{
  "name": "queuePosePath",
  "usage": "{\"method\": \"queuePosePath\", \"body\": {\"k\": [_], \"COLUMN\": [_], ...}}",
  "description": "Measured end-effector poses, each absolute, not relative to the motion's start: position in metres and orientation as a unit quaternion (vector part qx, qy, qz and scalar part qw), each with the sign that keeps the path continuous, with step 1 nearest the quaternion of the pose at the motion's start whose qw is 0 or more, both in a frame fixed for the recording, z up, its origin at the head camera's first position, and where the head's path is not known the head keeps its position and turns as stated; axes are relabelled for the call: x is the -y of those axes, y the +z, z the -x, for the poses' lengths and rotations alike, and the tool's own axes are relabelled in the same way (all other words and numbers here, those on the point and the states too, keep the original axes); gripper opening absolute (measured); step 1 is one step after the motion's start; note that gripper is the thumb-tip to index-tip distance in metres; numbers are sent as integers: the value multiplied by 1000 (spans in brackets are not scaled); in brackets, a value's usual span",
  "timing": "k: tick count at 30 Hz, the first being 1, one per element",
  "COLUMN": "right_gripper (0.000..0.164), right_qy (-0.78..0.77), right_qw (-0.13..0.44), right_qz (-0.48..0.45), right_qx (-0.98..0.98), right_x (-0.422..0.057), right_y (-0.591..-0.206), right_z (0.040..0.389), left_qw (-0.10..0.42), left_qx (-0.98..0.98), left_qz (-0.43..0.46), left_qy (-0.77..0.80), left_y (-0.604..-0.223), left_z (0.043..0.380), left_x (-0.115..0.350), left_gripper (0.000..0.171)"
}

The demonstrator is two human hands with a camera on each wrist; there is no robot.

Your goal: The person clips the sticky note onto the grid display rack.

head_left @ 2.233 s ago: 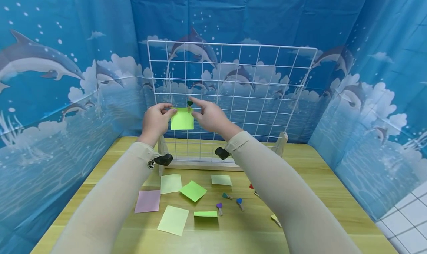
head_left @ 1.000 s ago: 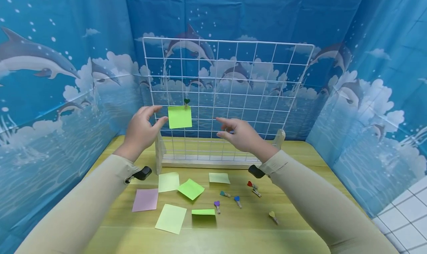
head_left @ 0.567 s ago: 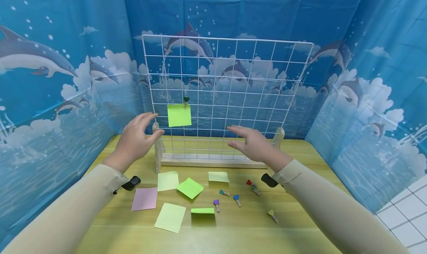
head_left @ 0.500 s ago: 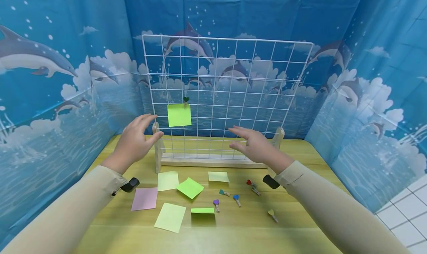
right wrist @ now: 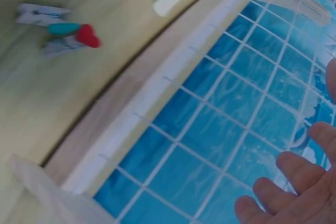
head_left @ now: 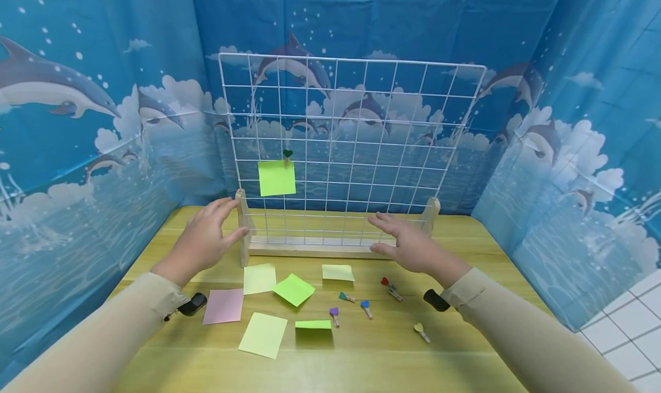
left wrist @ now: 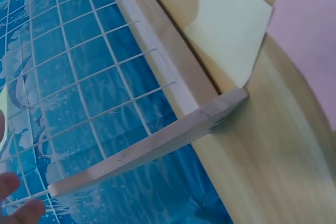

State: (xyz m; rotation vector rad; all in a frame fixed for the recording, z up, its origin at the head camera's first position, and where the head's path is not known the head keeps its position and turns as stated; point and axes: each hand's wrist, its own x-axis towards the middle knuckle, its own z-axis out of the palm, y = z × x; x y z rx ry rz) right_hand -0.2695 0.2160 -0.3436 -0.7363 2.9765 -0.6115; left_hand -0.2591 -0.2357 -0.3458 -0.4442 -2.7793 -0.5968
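Fingers of both hands extended, well parted from thumbs, nothing held: left hand (head_left: 201, 241) at eight o'clock from the centre of the wire grid (head_left: 356, 143), just beside a wooden upright (head_left: 243, 229); right hand (head_left: 410, 246) at five. Lime note (head_left: 276, 179) hangs on grid toward nine o'clock, near-square, long axis nine-to-three. Green heart clip (head_left: 287, 154) grips its top edge at the note's one o'clock, long axis twelve-to-six, heart pointing to twelve.
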Motion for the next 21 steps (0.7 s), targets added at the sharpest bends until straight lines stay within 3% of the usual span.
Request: {"method": "queuePosePath", "body": {"k": [21], "right_gripper": [70], "right_qy": [-188], "right_qw": [28], "right_qz": [232], "right_qx": [-954], "right_x": [-244], "right_y": [-396], "right_z": [261], "left_qw": [70], "left_qx": [968], "left_qz": [154], "left_qy": [-184], "left_y": [-385], "left_z": [248], "left_x": [237], "left_gripper": [75]}}
